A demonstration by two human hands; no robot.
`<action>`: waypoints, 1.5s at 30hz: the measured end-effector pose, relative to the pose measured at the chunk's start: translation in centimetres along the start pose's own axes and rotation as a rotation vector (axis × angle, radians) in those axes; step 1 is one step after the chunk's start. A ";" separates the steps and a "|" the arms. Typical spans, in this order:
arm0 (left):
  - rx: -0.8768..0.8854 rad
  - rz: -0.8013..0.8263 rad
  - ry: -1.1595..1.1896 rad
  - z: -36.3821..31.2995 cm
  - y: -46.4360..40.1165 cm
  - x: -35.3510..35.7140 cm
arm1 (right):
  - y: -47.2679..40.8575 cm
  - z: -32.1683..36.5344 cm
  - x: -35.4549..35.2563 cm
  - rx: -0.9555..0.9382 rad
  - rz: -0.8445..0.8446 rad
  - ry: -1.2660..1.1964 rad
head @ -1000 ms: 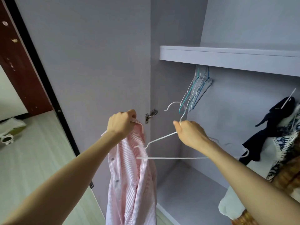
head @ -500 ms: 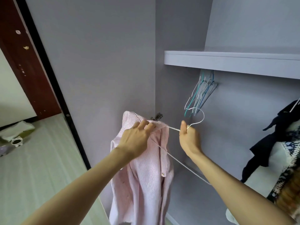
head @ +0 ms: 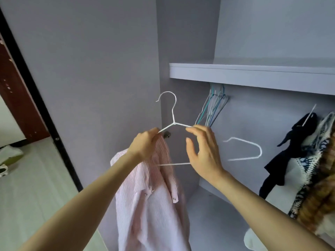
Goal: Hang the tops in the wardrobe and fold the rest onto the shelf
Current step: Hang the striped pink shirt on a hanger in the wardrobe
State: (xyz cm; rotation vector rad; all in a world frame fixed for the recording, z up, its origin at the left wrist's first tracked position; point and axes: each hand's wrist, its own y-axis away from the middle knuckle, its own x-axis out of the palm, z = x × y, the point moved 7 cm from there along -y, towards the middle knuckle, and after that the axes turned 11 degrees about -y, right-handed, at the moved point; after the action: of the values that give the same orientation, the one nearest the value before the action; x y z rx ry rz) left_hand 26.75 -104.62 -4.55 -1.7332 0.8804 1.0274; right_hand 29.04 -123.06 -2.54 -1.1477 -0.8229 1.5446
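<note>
From the head camera, both bare arms reach forward into an open grey wardrobe (head: 272, 33). The left hand (head: 145, 146) is curled round the collar end of a pink striped shirt (head: 150, 205) and, in the same pinch, the left arm of a white wire hanger (head: 173, 122); the shirt hangs straight down from that grip, in front of the wardrobe's left side panel and just outside its floor. The hanger stands upright between the two hands, its hook pointing up and free of any rail, its bottom bar crossing level behind the shirt's upper part. The right hand (head: 203, 153) is spread fairly wide, fingers loosely bent, with the fingertips at the hanger's right arm; whether they actually pinch the wire cannot be told, as the hand is motion-blurred. The hanger's right end loops out past that hand. Above is a grey shelf (head: 253, 75), and under it a bunch of spare hangers (head: 212, 109), blue and pale, leans against the back corner. Farther right, dark and patterned clothes (head: 299, 160) hang already in the wardrobe. At the left edge are a pale floor (head: 36, 178) and a dark red door frame (head: 18, 98).
</note>
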 end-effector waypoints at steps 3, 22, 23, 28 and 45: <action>-0.071 -0.068 0.160 0.6 -0.5 -0.3 | 2.3 0.4 1.6 -0.119 0.261 0.014; 0.168 -0.246 0.515 -1.1 1.6 -4.7 | 3.4 -7.1 9.5 0.708 0.636 0.029; 0.202 -0.227 0.442 -0.9 1.8 -4.7 | 2.8 -7.6 8.5 0.663 0.592 0.143; 0.265 -0.047 0.037 0.8 2.3 -2.6 | -0.2 -9.8 3.5 0.412 0.512 0.407; 0.090 -0.080 -0.267 -1.7 0.3 -0.3 | -1.8 -16.1 -8.5 0.654 0.334 0.316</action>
State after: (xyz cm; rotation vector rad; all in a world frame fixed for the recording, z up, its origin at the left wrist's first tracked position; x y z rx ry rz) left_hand 26.78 -106.23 -3.97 -1.5022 0.6715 1.1183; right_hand 45.29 -131.43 -3.71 -1.0166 0.1034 1.6616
